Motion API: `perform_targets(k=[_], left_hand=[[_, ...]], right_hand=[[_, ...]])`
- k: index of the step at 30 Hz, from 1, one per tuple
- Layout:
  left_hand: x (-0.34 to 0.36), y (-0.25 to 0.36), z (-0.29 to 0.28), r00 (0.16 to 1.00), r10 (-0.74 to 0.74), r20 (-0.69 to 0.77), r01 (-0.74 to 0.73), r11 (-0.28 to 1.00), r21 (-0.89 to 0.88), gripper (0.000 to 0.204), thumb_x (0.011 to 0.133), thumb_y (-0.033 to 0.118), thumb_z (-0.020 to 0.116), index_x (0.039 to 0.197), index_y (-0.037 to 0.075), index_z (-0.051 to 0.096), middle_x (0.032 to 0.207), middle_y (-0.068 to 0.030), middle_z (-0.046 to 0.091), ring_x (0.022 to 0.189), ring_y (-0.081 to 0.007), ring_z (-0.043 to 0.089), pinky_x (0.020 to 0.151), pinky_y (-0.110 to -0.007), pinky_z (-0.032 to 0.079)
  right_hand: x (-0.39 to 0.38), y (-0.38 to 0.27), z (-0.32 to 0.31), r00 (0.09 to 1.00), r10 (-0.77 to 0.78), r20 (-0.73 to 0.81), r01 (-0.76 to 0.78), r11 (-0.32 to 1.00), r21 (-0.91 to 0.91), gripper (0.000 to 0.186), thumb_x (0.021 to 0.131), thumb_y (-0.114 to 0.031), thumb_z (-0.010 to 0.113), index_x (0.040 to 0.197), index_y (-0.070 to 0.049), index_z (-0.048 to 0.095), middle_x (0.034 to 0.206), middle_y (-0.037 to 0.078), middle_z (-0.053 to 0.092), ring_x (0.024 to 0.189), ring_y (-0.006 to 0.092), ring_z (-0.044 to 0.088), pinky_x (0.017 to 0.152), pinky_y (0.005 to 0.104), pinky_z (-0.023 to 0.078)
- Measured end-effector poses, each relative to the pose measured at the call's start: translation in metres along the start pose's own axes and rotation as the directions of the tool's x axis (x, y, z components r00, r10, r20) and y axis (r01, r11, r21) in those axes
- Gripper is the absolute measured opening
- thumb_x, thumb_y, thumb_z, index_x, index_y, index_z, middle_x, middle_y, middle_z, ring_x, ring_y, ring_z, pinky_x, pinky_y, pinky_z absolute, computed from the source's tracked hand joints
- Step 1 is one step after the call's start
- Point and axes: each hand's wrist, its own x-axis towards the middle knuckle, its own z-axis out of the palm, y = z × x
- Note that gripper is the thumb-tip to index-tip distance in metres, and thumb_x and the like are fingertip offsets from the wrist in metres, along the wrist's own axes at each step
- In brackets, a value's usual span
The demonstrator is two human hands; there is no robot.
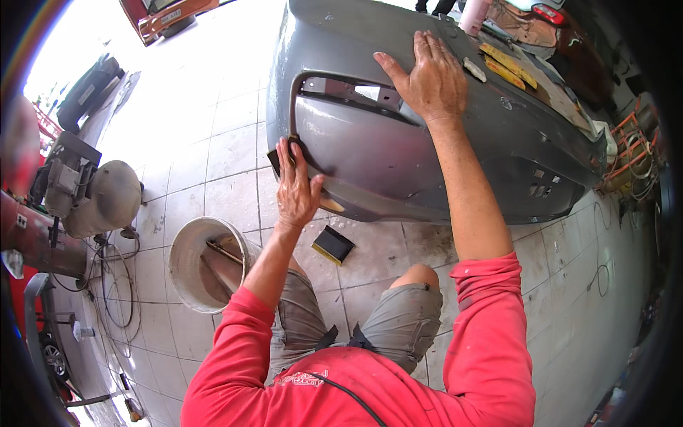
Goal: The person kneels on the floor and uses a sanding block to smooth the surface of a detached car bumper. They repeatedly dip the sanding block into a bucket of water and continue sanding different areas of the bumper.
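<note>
A large grey car bumper (370, 153) lies in front of me, its surface shiny and wet-looking in places. My left hand (295, 196) is at its near left edge, fingers stretched together and pressing a piece of black sandpaper (273, 162) against the bumper; most of the sheet is hidden under the fingers. My right hand (435, 82) rests flat on the upper face, right of the long slot opening (348, 92), fingers extended and thumb apart, holding nothing. Beyond it lie a small whitish piece (474, 70) and yellow blocks (506, 72).
A white bucket (179, 245) with a stick-like thing inside stands by my left knee. A black-and-yellow sanding block (333, 245) is on the tiled floor between bumper and knees. At left are a compressor (107, 199) and loose hoses (114, 285). A pink bottle (474, 16) stands behind the bumper.
</note>
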Motion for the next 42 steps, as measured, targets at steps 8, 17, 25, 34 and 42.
perform_targets(k=[8,17,25,34,42], left_hand=[[0.062,-0.001,-0.007,0.993,-0.009,0.116,0.002,0.998,0.059,0.076,0.104,0.026,0.065,0.167,0.001,0.031,0.175,-0.0259,0.023,0.16,-0.0485,0.025,0.12,-0.05,0.042],[0.116,-0.045,0.005,0.994,0.109,0.032,-0.112,0.981,0.161,0.067,0.116,0.049,0.037,0.173,0.016,0.022,0.178,-0.0184,0.019,0.16,-0.0435,0.027,0.125,-0.051,0.036],[0.06,-0.077,0.004,0.978,0.168,0.123,-0.19,0.962,0.194,0.078,0.112,0.063,0.026,0.173,0.015,0.017,0.178,-0.0213,0.018,0.16,-0.0469,0.023,0.126,-0.056,0.033],[0.023,-0.095,0.017,0.988,0.108,0.112,-0.127,0.975,0.184,0.071,0.115,0.043,0.04,0.173,0.009,0.016,0.177,-0.0252,0.019,0.162,-0.046,0.021,0.13,-0.053,0.025],[0.102,-0.038,-0.001,1.0,0.023,0.015,-0.022,0.999,-0.036,0.074,0.112,0.027,0.055,0.172,0.006,0.019,0.176,-0.0242,0.022,0.163,-0.0425,0.021,0.13,-0.046,0.025]], right_hand=[[-0.001,0.008,-0.011,0.99,0.109,0.089,-0.117,0.99,0.082,0.095,0.093,-0.079,0.056,0.131,0.007,0.069,0.13,0.028,0.072,0.118,0.0406,0.072,0.097,0.0485,0.059],[-0.012,-0.001,0.013,0.942,0.179,0.286,-0.256,0.931,0.261,0.116,0.095,-0.084,0.047,0.158,0.013,0.039,0.166,0.032,0.038,0.157,0.0447,0.036,0.131,0.049,0.025],[-0.015,-0.006,0.032,0.948,0.204,0.244,-0.26,0.938,0.228,0.117,0.094,-0.085,0.045,0.16,0.011,0.037,0.169,0.031,0.035,0.158,0.0437,0.034,0.131,0.0482,0.023],[-0.008,-0.006,0.03,0.945,0.174,0.279,-0.257,0.92,0.297,0.116,0.092,-0.085,0.049,0.158,0.011,0.042,0.167,0.031,0.039,0.156,0.0437,0.036,0.131,0.0496,0.023],[0.012,0.002,-0.026,0.905,0.161,0.394,-0.262,0.94,0.218,0.097,0.092,-0.084,0.055,0.133,0.004,0.071,0.131,0.028,0.072,0.123,0.0376,0.071,0.104,0.0456,0.057]])
